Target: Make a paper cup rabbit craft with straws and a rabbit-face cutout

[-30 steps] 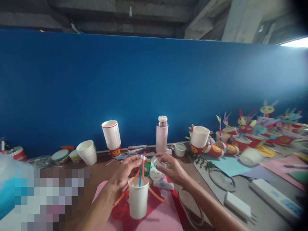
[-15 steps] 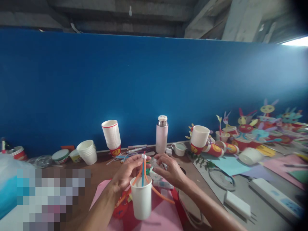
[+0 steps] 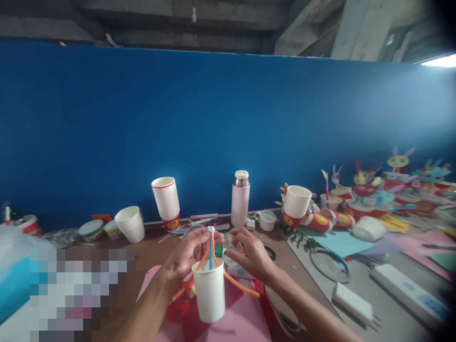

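Narrow orange and blue strips (image 3: 210,251) meet under a small white piece (image 3: 211,229) above a white paper cup (image 3: 209,297). My left hand (image 3: 190,249) is closed on them just below that white piece. The blue strip runs down to the cup's mouth, and an orange one (image 3: 244,286) bends outward at the right. Beside the strips, to their right, my right hand (image 3: 251,251) curls its fingers at a clear, shiny item (image 3: 228,240); its kind is not plain. Pink paper (image 3: 245,318) lies under the cup.
Stacked cups (image 3: 166,197), a pink flask (image 3: 241,199) and a small white pot (image 3: 267,220) line the back. At right lie cup figures (image 3: 365,190), a charger (image 3: 352,302) and a power strip (image 3: 409,294). A plastic bag (image 3: 14,266) is at left.
The view shifts slightly. Both hands keep nearly the same places, the left still on the strips; the right hand's fingers move a little.
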### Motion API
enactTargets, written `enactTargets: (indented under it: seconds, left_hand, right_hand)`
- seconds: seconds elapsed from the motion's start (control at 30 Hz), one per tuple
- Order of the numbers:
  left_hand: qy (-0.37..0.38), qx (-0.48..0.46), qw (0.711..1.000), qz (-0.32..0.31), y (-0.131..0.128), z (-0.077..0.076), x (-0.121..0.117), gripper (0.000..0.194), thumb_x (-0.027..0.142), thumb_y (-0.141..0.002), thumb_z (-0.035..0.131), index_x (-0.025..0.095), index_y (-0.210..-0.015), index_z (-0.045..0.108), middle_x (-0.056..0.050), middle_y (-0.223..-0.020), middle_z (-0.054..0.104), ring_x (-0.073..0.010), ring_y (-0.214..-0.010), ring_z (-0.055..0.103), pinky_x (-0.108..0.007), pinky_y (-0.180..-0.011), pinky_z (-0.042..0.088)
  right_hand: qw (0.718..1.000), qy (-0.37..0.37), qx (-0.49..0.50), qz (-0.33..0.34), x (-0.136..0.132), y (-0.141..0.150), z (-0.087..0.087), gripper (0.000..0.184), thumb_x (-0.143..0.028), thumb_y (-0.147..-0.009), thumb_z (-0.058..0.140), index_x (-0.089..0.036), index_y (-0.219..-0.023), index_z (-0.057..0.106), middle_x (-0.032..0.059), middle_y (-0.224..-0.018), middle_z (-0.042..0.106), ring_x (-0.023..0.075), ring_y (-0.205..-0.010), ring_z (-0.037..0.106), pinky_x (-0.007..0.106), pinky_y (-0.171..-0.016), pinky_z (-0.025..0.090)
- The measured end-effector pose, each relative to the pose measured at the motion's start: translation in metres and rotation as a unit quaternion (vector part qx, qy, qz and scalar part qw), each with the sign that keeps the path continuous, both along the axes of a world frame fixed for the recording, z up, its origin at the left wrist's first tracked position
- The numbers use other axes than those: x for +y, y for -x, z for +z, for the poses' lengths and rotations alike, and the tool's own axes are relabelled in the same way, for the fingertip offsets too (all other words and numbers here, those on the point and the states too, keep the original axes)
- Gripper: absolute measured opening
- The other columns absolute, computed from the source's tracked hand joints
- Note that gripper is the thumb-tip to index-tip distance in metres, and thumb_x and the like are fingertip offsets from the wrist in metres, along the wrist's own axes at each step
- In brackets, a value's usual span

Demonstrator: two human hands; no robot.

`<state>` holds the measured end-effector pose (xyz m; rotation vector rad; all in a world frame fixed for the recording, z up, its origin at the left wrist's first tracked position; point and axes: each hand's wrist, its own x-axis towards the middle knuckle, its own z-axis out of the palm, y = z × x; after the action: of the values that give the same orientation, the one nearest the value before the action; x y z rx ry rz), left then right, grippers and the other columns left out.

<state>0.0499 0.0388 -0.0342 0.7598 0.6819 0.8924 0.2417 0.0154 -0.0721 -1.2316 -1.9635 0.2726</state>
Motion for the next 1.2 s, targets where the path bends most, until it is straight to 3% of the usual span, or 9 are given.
enactTargets:
  seconds: [0.17,0.5,0.77,1.07,1.2]
  left_hand:
    - [-0.017,0.014,1.0,0.002,-0.002,-0.002,0.0,0.007,0.013,-0.073,0.06,0.013,-0.08,0.059,-0.011,-0.091,0.07,-0.0256,-0.093,0.063,-0.034,-0.071,0.053]
    - [-0.041,0.051,0.998,-0.004,-0.006,-0.007,-0.001,0.013,0.019,-0.072,0.062,0.011,-0.083,0.064,-0.012,-0.088,0.07,-0.0248,-0.087,0.064,-0.027,-0.059,0.052]
    - [-0.028,0.035,0.997,0.065,-0.007,-0.004,0.0,0.009,0.016,-0.072,0.061,0.013,-0.081,0.062,-0.01,-0.089,0.07,-0.0229,-0.087,0.064,-0.028,-0.067,0.051]
    - [-0.042,0.073,0.994,0.075,-0.003,0.008,-0.004,0.013,0.019,-0.073,0.061,0.011,-0.082,0.064,-0.013,-0.09,0.07,-0.0236,-0.08,0.066,-0.026,-0.057,0.05]
    - [-0.048,0.074,0.991,0.097,-0.003,0.007,-0.004,0.014,0.02,-0.074,0.059,0.011,-0.083,0.064,-0.014,-0.09,0.07,-0.0243,-0.086,0.065,-0.027,-0.063,0.051]
  right_hand:
    - [1.0,0.003,0.008,-0.02,0.002,0.002,-0.005,0.014,-0.03,-0.073,0.059,-0.02,-0.074,0.05,0.0036,-0.103,0.056,0.0177,-0.088,0.056,0.028,-0.075,0.041]
    - [0.993,0.047,-0.039,-0.099,0.002,0.008,-0.002,0.019,-0.035,-0.073,0.058,-0.019,-0.066,0.05,0.0008,-0.077,0.056,0.0139,-0.066,0.055,0.024,-0.061,0.038]
    - [0.999,0.008,0.025,0.019,0.0,0.004,0.002,0.009,-0.022,-0.074,0.058,-0.019,-0.075,0.049,0.0055,-0.103,0.054,0.0182,-0.095,0.054,0.027,-0.078,0.04]
    - [0.998,0.035,-0.013,-0.055,-0.001,0.009,-0.002,0.017,-0.035,-0.075,0.057,-0.019,-0.073,0.051,0.0032,-0.093,0.056,0.0156,-0.076,0.057,0.027,-0.069,0.041]
    - [1.0,0.028,-0.003,-0.009,-0.001,0.007,-0.001,0.014,-0.03,-0.074,0.059,-0.019,-0.075,0.051,0.0046,-0.099,0.054,0.0168,-0.083,0.056,0.027,-0.072,0.042]
